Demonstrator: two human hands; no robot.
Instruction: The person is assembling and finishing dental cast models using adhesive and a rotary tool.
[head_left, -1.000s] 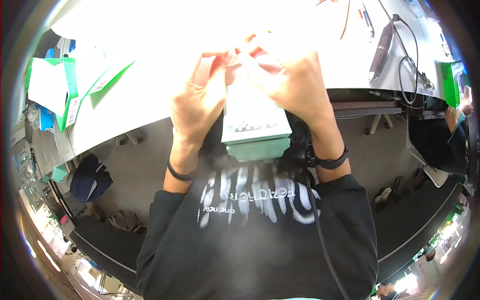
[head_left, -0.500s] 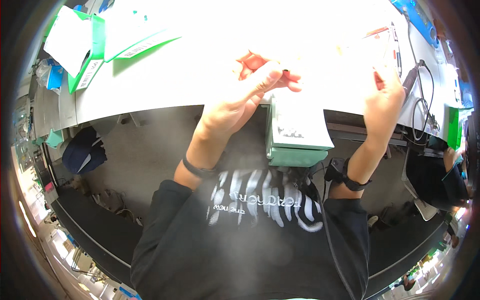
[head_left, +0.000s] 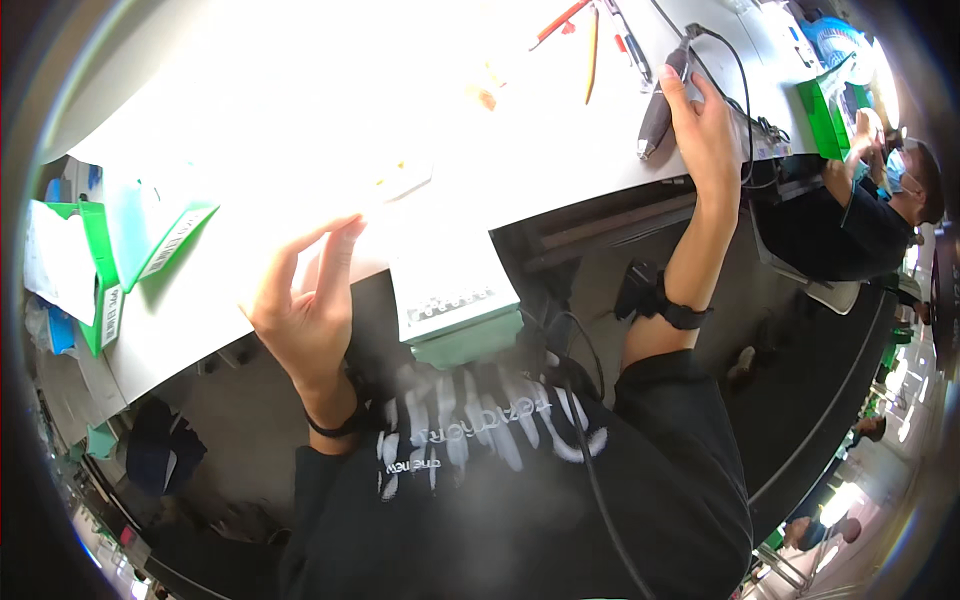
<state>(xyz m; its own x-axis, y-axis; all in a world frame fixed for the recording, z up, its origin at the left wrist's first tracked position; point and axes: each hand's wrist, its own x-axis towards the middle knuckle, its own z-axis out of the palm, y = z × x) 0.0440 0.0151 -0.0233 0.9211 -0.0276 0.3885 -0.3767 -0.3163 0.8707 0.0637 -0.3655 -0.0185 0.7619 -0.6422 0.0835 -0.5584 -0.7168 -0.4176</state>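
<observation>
On the right, my right hand (head_left: 706, 135) is closed around a dark pen-shaped power tool (head_left: 655, 122) with a silver tip and a cord at its far end. My left hand (head_left: 305, 285) is over the table's near edge, its thumb and a fingertip pinched together. Whatever they hold, if anything, is too small and washed out to make out. Just beyond those fingertips lies a small pale flat piece (head_left: 408, 183) with yellowish spots. Between my hands, a pale green box-like stand (head_left: 455, 300) juts from the table edge toward me, with small dark marks on its top.
Red-orange pencil-like sticks (head_left: 560, 22), a yellow stick (head_left: 592, 55) and pens (head_left: 628, 45) lie at the far right of the overexposed white table (head_left: 560, 160). Green bins (head_left: 105, 290) stand at the left. A masked person (head_left: 850, 200) sits at the right, near another green bin (head_left: 825, 115).
My view has turned right. My right hand has taken hold of the dark power tool. My left hand, earlier holding a tiny dark thing beyond the stand, is now left of the stand.
</observation>
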